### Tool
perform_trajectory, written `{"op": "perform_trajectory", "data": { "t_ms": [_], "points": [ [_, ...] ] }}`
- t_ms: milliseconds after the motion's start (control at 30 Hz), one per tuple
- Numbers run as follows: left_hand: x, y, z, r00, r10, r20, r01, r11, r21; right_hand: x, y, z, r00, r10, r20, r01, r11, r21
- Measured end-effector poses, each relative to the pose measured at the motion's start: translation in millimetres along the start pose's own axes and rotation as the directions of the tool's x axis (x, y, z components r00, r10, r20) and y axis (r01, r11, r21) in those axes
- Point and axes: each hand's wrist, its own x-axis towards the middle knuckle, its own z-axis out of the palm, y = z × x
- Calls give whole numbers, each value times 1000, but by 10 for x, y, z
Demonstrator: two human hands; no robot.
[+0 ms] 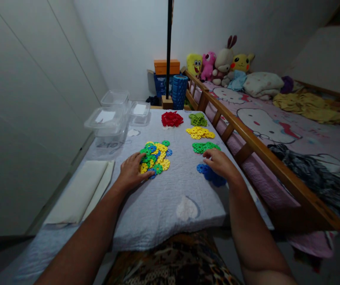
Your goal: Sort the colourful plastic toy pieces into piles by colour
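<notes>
A mixed heap of flat, notched plastic discs (161, 153) in yellow, green and blue lies mid-table. My left hand (133, 170) rests at the heap's left edge, its fingers spread and touching the discs. Over on the right, my right hand (219, 163) hovers between a pile of green discs (202, 147) and a pile of blue discs (214, 176), partly covering both. Its fingers are bent, with a small gap between thumb and forefinger and nothing visible in it. Yellow discs (200, 132), light green discs (198, 119) and red discs (172, 118) form separate piles farther back.
Clear plastic containers (110, 122) stand at the table's back left, near a smaller lidded box (140, 113). A folded cream-coloured item (78, 192) lies at the left edge. Along the right runs a wooden bed rail (247, 146). Behind the table rises a black pole (169, 51).
</notes>
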Motion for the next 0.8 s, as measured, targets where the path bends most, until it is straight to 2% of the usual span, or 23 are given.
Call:
{"op": "perform_trajectory", "data": {
  "t_ms": [100,200,300,433,533,667,800],
  "points": [
    [-3,11,-1,1000,3,1,-3,1000,-1,195,-383,131,992,-111,64,112,994,-17],
    [-8,9,9,1000,8,-8,-8,1000,-10,383,-707,365,973,-193,126,200,979,-48],
    [-8,-3,24,1000,14,-26,-15,1000,-25,536,-903,647,978,-181,100,188,980,-62],
    [-3,-4,14,1000,19,-14,-20,999,-38,664,-994,957,999,-43,-19,42,998,-55],
    [-2,9,-7,1000,17,1,-17,999,-50,704,-998,1071,999,11,-42,-13,999,-49],
    [-4,23,-20,1000,14,-4,-14,998,-56,705,-994,1076,1000,5,-15,-5,999,-40],
    [-7,27,-18,1000,11,6,-11,999,-52,672,-988,1003,998,44,-37,-45,999,-15]
  ]
}}
